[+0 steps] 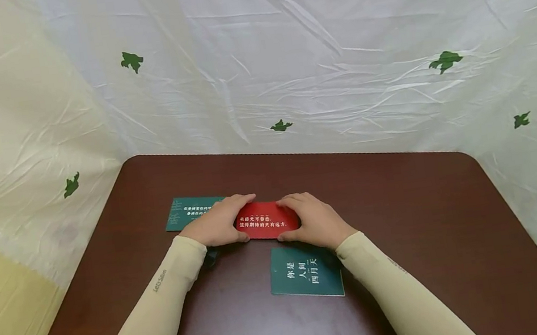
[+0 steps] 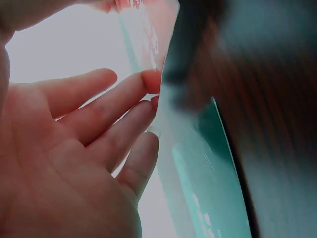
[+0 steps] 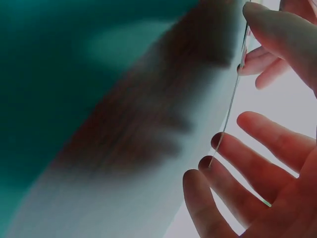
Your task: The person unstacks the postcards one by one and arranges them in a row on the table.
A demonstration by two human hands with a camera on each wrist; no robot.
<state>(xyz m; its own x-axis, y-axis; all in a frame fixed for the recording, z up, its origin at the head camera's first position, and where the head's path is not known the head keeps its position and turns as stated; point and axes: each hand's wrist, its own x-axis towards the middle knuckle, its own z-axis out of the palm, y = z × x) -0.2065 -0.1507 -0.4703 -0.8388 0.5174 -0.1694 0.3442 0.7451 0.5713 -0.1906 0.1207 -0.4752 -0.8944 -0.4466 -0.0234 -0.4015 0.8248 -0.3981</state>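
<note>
red card point(image 1: 267, 221), long axis running left to right across the brown table point(image 1: 407, 199), is being pinched at its short ends by the left hand point(image 1: 216, 224) and right hand point(image 1: 311, 221) (both equally near), lying between two green cards.

The table point(image 1: 409, 216) is a dark reddish brown, plain and slightly glossy. At its middle lies a red card point(image 1: 268, 220) printed with two lines of white characters. Just left of the red card a dark green card point(image 1: 187, 210) carries white characters as well. Nearer than the red card, a second dark green card point(image 1: 306, 271) shows three columns of white characters and a thin pale edge. Both sleeves point(image 1: 159, 303) are pale beige, the left with small grey lettering. Behind the table hangs a white sheet point(image 1: 333, 38) scattered with dark green leaf motifs; left of the table it turns cream-yellow.
</note>
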